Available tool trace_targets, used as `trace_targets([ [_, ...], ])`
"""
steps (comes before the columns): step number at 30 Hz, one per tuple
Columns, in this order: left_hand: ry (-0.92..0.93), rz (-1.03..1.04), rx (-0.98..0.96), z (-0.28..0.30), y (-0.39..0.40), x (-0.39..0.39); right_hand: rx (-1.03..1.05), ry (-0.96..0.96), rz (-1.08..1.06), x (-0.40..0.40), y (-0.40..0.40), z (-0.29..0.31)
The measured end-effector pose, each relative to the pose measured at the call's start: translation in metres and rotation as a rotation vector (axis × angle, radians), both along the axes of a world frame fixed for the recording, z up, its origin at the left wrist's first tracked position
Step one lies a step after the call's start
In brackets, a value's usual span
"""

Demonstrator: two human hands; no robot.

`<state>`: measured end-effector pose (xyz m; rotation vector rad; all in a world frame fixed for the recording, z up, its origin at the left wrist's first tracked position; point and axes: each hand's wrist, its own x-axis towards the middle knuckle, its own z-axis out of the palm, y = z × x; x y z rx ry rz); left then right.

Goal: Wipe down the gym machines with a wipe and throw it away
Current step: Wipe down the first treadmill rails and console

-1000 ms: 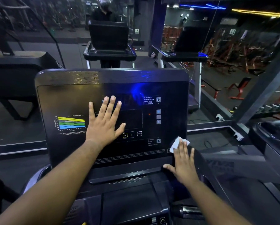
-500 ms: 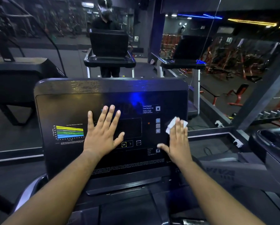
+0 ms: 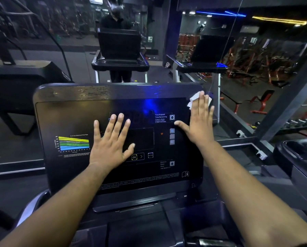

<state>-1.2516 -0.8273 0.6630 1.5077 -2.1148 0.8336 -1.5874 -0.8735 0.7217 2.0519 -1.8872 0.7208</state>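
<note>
A black treadmill console panel [image 3: 74, 111] stands tilted in front of me, with a coloured chart at its left and small lit buttons at its right. My left hand [image 3: 110, 145] lies flat on the middle of the panel, fingers spread. My right hand [image 3: 200, 122] presses a white wipe [image 3: 193, 98] against the panel's upper right corner with straight fingers. Most of the wipe is hidden under the fingers.
A mirror wall ahead reflects a person behind a treadmill console [image 3: 119, 45]. Another console [image 3: 209, 50] stands at the right of it. A neighbouring machine's edge [image 3: 297, 154] is at the far right. Red benches [image 3: 259, 102] and dumbbells [image 3: 302, 122] lie beyond.
My right hand has slid the wipe up the panel's right side from the lower corner to the upper corner. My left hand stayed flat on the panel.
</note>
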Motion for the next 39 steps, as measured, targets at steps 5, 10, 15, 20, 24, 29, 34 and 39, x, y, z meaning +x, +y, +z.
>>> trace_targets([
  [5, 0.004, -0.004, 0.007, -0.001, -0.001, 0.001, 0.183, 0.000, 0.043, 0.001, 0.078, -0.111],
  [10, 0.019, -0.019, 0.018, 0.000, -0.001, 0.001, 0.495, 0.069, -0.038, 0.006, 0.162, -0.224],
  [15, 0.015, -0.029, 0.016, 0.001, -0.001, 0.001, 0.468, 0.063, -0.066, 0.010, 0.151, -0.208],
  [20, 0.048, -0.070, 0.020, -0.012, 0.014, 0.010, 0.489, -0.108, -0.110, 0.032, 0.143, -0.183],
  [24, 0.053, -0.084, 0.028, -0.062, 0.050, 0.030, 0.556, 0.007, -0.001, 0.085, 0.172, -0.213],
  [29, 0.027, -0.032, 0.088, -0.093, 0.077, 0.052, 0.473, 0.345, 0.190, 0.066, 0.169, -0.205],
  [34, 0.047, 0.031, 0.093, -0.093, 0.085, 0.081, 0.464, 0.542, 0.260, -0.008, 0.156, -0.193],
  [39, 0.067, 0.063, 0.077, -0.088, 0.085, 0.100, 0.491, 0.743, 0.480, 0.017, 0.137, -0.176],
])
